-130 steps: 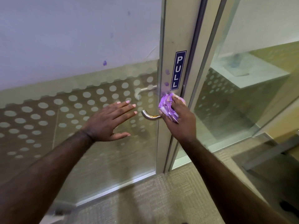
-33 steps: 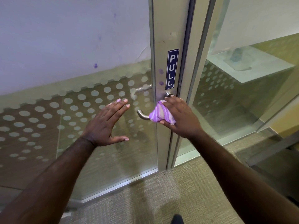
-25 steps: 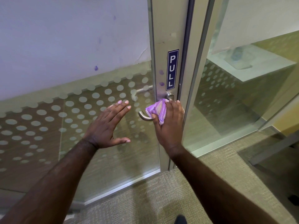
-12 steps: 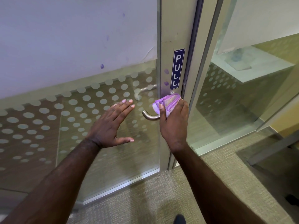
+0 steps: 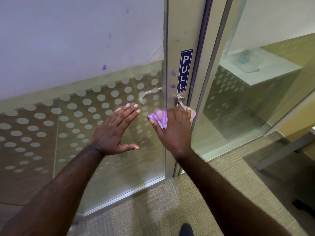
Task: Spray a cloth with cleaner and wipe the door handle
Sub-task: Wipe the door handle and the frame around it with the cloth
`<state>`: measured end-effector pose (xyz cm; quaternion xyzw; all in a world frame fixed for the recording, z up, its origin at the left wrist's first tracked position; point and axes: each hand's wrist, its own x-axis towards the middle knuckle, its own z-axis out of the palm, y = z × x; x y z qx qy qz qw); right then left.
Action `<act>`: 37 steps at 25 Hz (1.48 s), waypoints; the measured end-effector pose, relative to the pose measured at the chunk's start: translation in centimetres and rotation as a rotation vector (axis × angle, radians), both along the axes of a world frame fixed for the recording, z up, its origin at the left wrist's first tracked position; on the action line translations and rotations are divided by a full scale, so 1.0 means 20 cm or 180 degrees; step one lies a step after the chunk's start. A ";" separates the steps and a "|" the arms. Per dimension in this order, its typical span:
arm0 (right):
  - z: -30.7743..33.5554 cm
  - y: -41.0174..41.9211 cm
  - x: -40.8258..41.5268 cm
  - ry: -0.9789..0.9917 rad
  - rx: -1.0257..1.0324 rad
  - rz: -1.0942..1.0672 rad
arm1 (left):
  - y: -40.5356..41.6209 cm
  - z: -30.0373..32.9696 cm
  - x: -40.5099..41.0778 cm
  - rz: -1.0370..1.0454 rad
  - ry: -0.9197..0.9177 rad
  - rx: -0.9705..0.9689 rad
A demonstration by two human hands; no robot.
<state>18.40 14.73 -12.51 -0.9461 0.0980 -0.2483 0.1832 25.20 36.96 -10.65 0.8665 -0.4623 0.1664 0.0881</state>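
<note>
A metal lever door handle (image 5: 180, 100) sits on the silver frame of a glass door (image 5: 175, 40), just below a blue PULL sticker (image 5: 185, 71). Only its round base and the start of the lever show. My right hand (image 5: 172, 132) is wrapped around the rest of the lever with a purple cloth (image 5: 159, 117) bunched between palm and handle. My left hand (image 5: 115, 132) is flat against the dotted glass panel to the left of the handle, fingers spread, holding nothing. No spray bottle is in view.
The door stands slightly ajar, next to a fixed glass wall (image 5: 247, 99) on the right. Purple smudges (image 5: 172, 73) mark the frame. Carpet (image 5: 162, 201) covers the floor below, and a dark shoe tip (image 5: 186, 229) shows at the bottom edge.
My right hand has slid the cloth from the handle's base outward along the lever, covering its curved end. The round base is exposed again. My left hand has stayed on the glass.
</note>
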 end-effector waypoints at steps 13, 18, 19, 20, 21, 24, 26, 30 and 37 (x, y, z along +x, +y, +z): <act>-0.14 -0.03 -0.01 -0.0823 -0.1687 0.1062 | 0.00 0.00 0.00 -0.0048 -0.0027 -0.0043; -0.17 -0.27 0.00 -0.0829 -0.1561 0.1257 | 0.00 0.00 0.00 0.0001 0.0039 0.0001; -0.18 -0.30 0.00 -0.0785 -0.1437 0.1178 | 0.00 0.00 0.00 -0.0001 0.0044 0.0006; -0.19 -0.33 0.00 -0.0740 -0.1302 0.1083 | 0.00 0.00 0.00 -0.0003 0.0046 0.0014; -0.19 -0.34 -0.01 -0.0705 -0.1189 0.0999 | 0.00 0.00 0.00 0.0001 0.0049 0.0024; -0.17 -0.35 -0.01 -0.0665 -0.1002 0.0926 | 0.00 0.00 0.00 0.0036 0.0075 0.0068; -0.14 -0.31 -0.01 -0.0633 -0.0747 0.0879 | 0.00 0.00 0.00 0.0061 0.0082 0.0080; -0.09 -0.14 -0.03 -0.0420 -0.0421 0.0468 | 0.00 0.00 -0.01 0.0070 0.0101 0.0075; -0.06 0.07 -0.01 -0.0433 -0.0969 0.0790 | -0.01 0.00 -0.01 0.0011 0.0076 0.0008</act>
